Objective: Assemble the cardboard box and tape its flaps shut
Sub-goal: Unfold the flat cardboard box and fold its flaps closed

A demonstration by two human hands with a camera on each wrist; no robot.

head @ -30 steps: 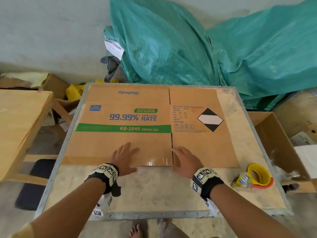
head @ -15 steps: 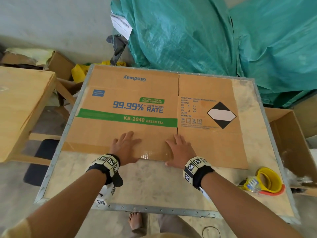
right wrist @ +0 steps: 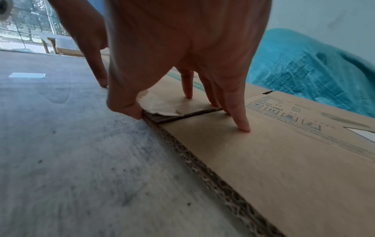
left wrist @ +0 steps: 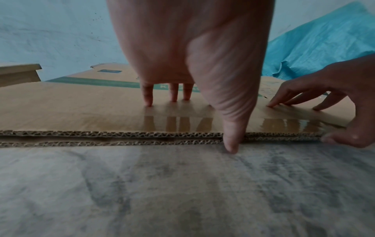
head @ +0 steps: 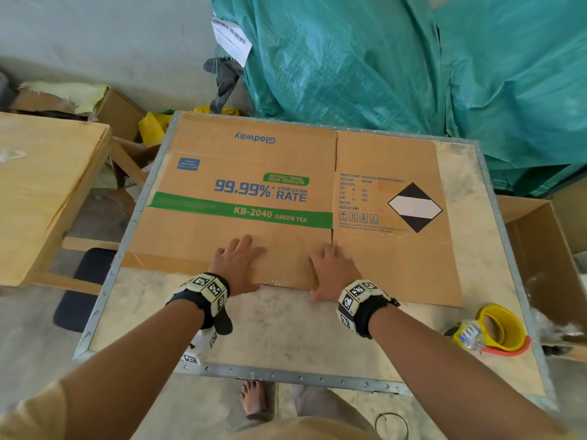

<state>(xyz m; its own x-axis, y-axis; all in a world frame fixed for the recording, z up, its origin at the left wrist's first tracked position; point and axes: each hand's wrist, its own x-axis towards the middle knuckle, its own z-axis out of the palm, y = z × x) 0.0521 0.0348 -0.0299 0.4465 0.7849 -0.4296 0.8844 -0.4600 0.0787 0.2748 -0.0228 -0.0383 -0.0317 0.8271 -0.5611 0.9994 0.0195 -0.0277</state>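
Note:
A flattened cardboard box (head: 254, 173) with blue and green print lies on the pale table (head: 286, 338). My left hand (head: 244, 265) presses spread, straight fingers (left wrist: 148, 96) onto the near flap, and its thumb (left wrist: 231, 141) points down at the flap's front edge. My right hand (head: 327, 274) rests its fingers (right wrist: 241, 123) on the box (right wrist: 284, 160) by the slit between two flaps. Its thumb (right wrist: 125, 105) touches the taped corner of the flap edge. A yellow tape roll (head: 498, 328) lies at the table's near right corner.
An open cardboard carton (head: 546, 249) stands right of the table. A wooden tabletop (head: 41, 185) is on the left. Teal tarp (head: 381, 74) covers a heap behind. My bare foot (head: 254, 398) shows below the table's front rim.
Both hands have slid slightly forward on the near flap. The right hand has shifted left, so its fingers are at the slit. The box has stayed flat.

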